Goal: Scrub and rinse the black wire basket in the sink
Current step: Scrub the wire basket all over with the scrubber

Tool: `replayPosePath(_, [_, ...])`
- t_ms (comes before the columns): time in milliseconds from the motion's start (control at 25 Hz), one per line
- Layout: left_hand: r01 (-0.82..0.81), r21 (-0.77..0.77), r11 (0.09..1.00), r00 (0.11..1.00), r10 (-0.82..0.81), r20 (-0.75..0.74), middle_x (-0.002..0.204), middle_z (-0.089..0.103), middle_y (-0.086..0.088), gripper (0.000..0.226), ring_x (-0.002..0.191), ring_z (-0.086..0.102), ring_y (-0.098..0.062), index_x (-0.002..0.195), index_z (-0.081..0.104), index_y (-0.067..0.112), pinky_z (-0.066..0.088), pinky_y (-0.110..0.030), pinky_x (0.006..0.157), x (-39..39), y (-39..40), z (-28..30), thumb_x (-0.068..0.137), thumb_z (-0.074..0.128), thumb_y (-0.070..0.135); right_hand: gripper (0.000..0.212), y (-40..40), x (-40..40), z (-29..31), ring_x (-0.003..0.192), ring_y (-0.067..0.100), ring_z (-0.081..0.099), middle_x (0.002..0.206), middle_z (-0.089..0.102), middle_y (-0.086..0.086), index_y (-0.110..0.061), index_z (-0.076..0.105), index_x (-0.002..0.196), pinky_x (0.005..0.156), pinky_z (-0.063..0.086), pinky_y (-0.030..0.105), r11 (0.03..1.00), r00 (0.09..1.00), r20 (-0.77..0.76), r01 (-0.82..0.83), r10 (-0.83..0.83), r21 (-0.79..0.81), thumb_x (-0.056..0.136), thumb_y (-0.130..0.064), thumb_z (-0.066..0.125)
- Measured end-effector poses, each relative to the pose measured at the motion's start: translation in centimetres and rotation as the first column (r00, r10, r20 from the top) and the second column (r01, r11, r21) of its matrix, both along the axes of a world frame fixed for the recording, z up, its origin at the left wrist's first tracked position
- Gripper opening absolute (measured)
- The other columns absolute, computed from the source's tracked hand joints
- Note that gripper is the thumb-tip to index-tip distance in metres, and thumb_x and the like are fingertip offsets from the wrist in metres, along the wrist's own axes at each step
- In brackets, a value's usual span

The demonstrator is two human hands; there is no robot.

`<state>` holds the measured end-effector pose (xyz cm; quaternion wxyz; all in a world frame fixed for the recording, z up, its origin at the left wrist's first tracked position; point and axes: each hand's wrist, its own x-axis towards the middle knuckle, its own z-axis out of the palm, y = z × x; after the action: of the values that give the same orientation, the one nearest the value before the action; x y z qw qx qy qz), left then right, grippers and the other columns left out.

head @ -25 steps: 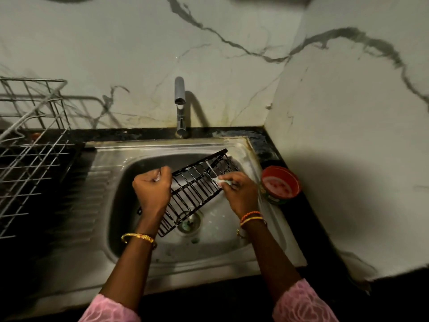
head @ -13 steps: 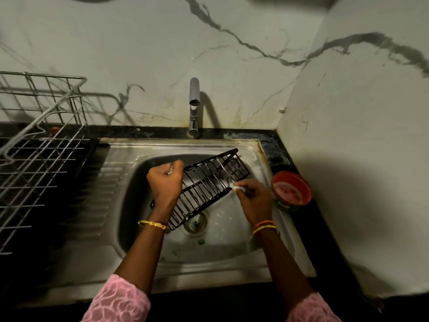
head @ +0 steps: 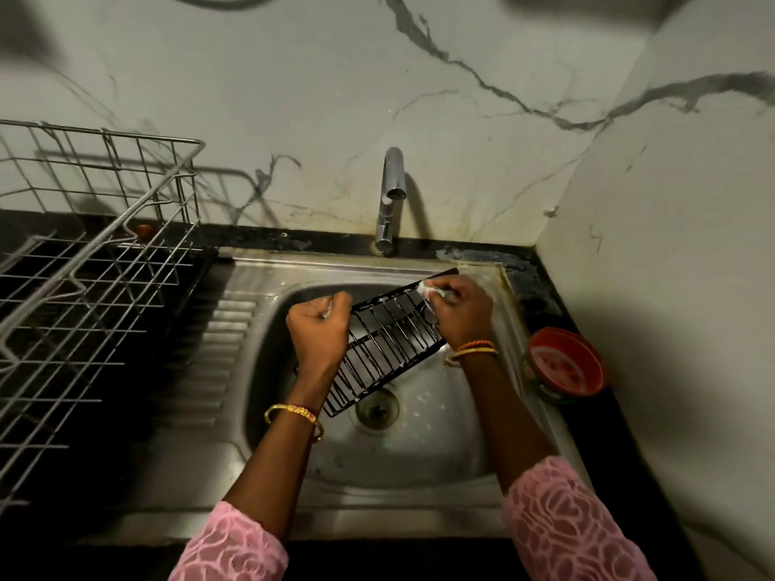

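I see the black basket [head: 388, 343] held above the sink [head: 423, 459], tilted, with its far corner toward the tap [head: 390, 199] and its near corner just over the drain [head: 376, 409]. My left hand [head: 317, 335] is closed around the left edge of the basket, the fingers curled over the wire. My right hand [head: 461, 314] is at the far right corner of the basket; its fingers pinch a small white scrubber [head: 428, 290], which touches the top wire there. White foam sits along that top wire. The tap stands behind the sink, at the wall, and I see no water running from it. A red bowl [head: 566, 366] stands just beside the right rim of the sink, on the dark counter [head: 629, 454]. A steel rack [head: 84, 262] stands left of the sink, beyond the ribbed drain board. A gold bangle [head: 291, 414] is on the left wrist, and orange and gold bangles [head: 476, 350] are on the right wrist. Both forearms end in pink sleeves [head: 566, 526] at the near edge of the sink. The walls behind and right of the sink are white marble with dark veins.
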<state>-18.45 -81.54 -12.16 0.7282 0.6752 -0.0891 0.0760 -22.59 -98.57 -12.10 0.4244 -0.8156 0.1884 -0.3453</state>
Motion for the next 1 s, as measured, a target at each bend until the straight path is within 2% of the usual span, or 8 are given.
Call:
replayPosePath(120, [-0.020,-0.006,1.000,1.000,0.020,-0.010,0.034,0.035,0.011,0.047,0.034,0.028,-0.002,0.045,0.039,0.015,0.027,-0.016,0.039,0.6,0.7,-0.8,0.085,0.054,-0.006,0.010,0.2,-2.6,-2.0,0.078,0.016,0.062,0.085,0.068,0.013,0.002,0.069,0.083,0.074,0.048,0.012,0.996,1.000,-0.001,-0.007,0.007,-0.088,0.076,0.008,0.067])
replayPosePath(240, [-0.015,0.004,1.000,1.000,0.015,-0.026,0.036,0.032,0.011,0.050,0.037,0.024,-0.003,0.044,0.035,0.016,0.023,-0.019,0.042,0.7,1.2,-1.8,0.083,0.054,-0.007,0.008,0.8,-3.6,-2.6,0.079,0.016,0.062,0.085,0.066,0.008,0.001,0.070,0.084,0.070,0.047,0.006,1.000,0.999,-0.052,0.011,-0.010,0.027,0.076,0.004,0.069])
replayPosePath(320, [0.012,0.007,1.000,1.000,-0.011,-0.026,0.035,0.032,0.011,0.052,0.036,0.024,-0.002,0.043,0.034,0.018,0.023,-0.017,0.042,0.5,1.3,-1.9,0.083,0.053,-0.009,0.006,1.1,-2.0,-1.9,0.076,0.012,0.059,0.085,0.067,0.009,0.001,0.070,0.084,0.068,0.044,0.006,0.998,0.994,-0.111,-0.005,-0.002,-0.066,0.079,0.000,0.067])
replayPosePath(520, [-0.006,-0.007,1.000,1.000,0.006,-0.011,0.034,0.031,0.014,0.055,0.036,0.023,0.000,0.043,0.032,0.022,0.021,-0.014,0.041,0.3,1.1,-1.5,0.083,0.053,-0.010,0.007,1.5,-0.4,-1.4,0.077,0.011,0.056,0.084,0.067,0.014,0.002,0.069,0.085,0.071,0.039,0.002,0.987,0.999,-0.044,0.013,-0.020,-0.160,0.079,0.004,0.065])
replayPosePath(720, [-0.047,0.004,0.999,0.998,0.047,-0.030,0.033,0.035,0.012,0.050,0.034,0.027,-0.001,0.044,0.038,0.016,0.026,-0.014,0.039,0.8,1.9,-1.5,0.085,0.053,-0.008,0.014,2.8,-5.1,-4.0,0.083,0.005,0.059,0.093,0.064,0.008,-0.005,0.067,0.091,0.078,0.052,0.014,0.985,0.996,-0.042,0.080,-0.075,0.150,0.079,0.002,0.067])
replayPosePath(840, [-0.046,0.001,0.999,0.999,0.046,-0.022,0.038,0.034,0.009,0.050,0.035,0.025,-0.003,0.044,0.037,0.017,0.025,-0.018,0.041,0.8,2.2,-1.6,0.084,0.054,-0.008,0.015,3.3,-5.6,-3.7,0.092,0.017,0.062,0.098,0.064,0.009,-0.004,0.066,0.094,0.078,0.049,0.008,0.972,0.992,-0.013,0.129,-0.128,0.198,0.080,-0.001,0.066])
replayPosePath(920, [-0.034,0.023,0.999,0.999,0.033,0.016,0.040,0.031,0.008,0.050,0.037,0.024,-0.002,0.043,0.036,0.020,0.022,-0.020,0.042,0.6,2.0,-1.6,0.083,0.055,-0.002,0.014,4.0,-4.1,-1.8,0.094,0.017,0.061,0.100,0.065,0.014,-0.001,0.066,0.097,0.080,0.045,0.003,0.993,0.994,0.049,0.094,-0.098,0.076,0.083,-0.001,0.063])
replayPosePath(1000, [-0.010,0.041,0.999,0.999,0.008,0.041,0.038,0.031,0.014,0.048,0.037,0.024,-0.002,0.043,0.035,0.023,0.022,-0.020,0.042,0.3,1.9,-1.6,0.083,0.054,0.007,0.013,6.2,-2.5,0.0,0.091,0.011,0.059,0.097,0.066,0.014,-0.001,0.068,0.095,0.083,0.040,0.001,0.986,0.996,0.077,-0.026,0.040,-0.166,0.085,0.000,0.060])
